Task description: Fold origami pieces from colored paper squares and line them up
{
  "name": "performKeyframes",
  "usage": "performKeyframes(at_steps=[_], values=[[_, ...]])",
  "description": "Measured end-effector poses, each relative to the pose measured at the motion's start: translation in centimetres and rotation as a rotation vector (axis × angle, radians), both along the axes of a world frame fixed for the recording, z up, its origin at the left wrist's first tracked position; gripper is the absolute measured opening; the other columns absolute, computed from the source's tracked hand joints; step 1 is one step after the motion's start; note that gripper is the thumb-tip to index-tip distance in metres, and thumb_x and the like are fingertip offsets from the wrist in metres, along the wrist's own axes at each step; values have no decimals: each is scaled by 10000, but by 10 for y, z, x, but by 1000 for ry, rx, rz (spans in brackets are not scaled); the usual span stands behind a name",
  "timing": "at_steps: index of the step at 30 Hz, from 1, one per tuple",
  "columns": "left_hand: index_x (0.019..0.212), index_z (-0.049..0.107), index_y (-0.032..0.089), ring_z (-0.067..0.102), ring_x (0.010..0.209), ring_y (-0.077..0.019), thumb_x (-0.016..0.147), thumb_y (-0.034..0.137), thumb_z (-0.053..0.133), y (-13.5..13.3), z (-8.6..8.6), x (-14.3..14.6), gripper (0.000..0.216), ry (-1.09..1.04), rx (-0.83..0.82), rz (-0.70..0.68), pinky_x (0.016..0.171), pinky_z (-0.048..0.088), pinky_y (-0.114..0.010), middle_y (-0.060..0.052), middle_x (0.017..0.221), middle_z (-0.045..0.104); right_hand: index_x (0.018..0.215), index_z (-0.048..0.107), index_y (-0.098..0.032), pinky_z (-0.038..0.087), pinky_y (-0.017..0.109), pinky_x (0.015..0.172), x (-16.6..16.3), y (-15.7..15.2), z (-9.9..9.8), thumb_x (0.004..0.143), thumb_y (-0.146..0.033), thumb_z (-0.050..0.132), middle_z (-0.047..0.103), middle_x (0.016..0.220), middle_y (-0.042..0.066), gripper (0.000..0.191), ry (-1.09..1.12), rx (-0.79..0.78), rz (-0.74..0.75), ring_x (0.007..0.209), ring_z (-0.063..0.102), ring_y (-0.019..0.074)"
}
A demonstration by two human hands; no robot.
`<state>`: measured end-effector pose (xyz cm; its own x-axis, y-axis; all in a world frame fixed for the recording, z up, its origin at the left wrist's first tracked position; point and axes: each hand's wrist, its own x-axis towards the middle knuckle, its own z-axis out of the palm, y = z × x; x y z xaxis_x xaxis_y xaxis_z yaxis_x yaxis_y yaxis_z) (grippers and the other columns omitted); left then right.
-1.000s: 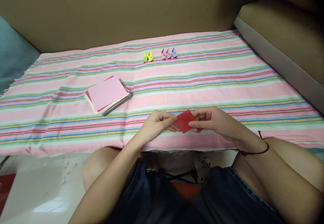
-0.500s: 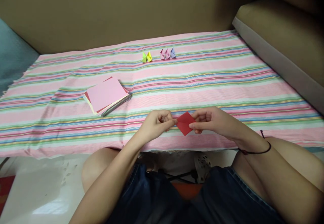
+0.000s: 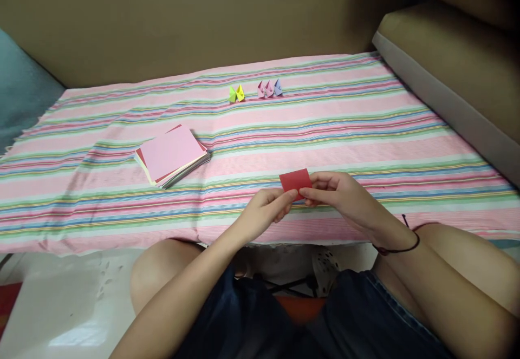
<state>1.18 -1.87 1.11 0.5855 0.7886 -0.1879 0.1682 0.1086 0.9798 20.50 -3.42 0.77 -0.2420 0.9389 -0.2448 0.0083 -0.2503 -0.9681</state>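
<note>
A small folded red paper [image 3: 295, 180] is held up over the front part of the striped cloth, its top edge nearly level. My left hand [image 3: 266, 210] pinches its lower left part, thumb on the near face. At the lower right, my right hand [image 3: 331, 188] grips it between thumb and fingers. The fingertips behind the paper are partly hidden.
A stack of coloured paper [image 3: 173, 153], pink on top, lies to the left on the striped cloth [image 3: 345, 131]. Farther back stand yellow-green folded paper shapes [image 3: 236, 94] and several pink and lilac ones [image 3: 268, 89]. A brown cushion [image 3: 450, 61] borders the right side.
The red paper has turned from a diamond to a near-level rectangle and risen slightly. My left hand has moved right, with its thumb now on the lower part.
</note>
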Motion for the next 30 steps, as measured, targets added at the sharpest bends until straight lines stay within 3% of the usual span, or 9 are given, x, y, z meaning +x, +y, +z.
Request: performKeyframes(at_steps=[4,10,26,30], values=[[543,358,186,214,489,-82,888,444,477,-3,-5,3,447,5,6,28,496,173,-266,61,516,262,945,711,-203,523,266,692,-6,-1,-4,748,-358,729,707,809,17,251,33,14,-12,715,645,132],[533,324,189,192,488,-81,890,443,460,-1,-8,0,460,7,33,61,494,146,-271,60,513,234,910,705,-198,516,267,673,-8,0,-5,746,-353,732,692,746,2,228,35,29,-17,683,638,131],[522,437,167,312,545,-101,822,517,542,17,-20,-3,473,-7,250,151,528,231,-252,41,530,340,955,693,-135,505,298,657,-22,3,-10,641,-374,792,694,739,29,407,74,62,16,631,610,130],[635,491,172,331,500,-88,774,539,601,20,-18,0,408,-66,250,198,494,240,-230,61,521,381,922,698,-129,524,301,645,-20,6,-8,586,-380,822,694,709,29,438,64,87,-24,606,623,132]])
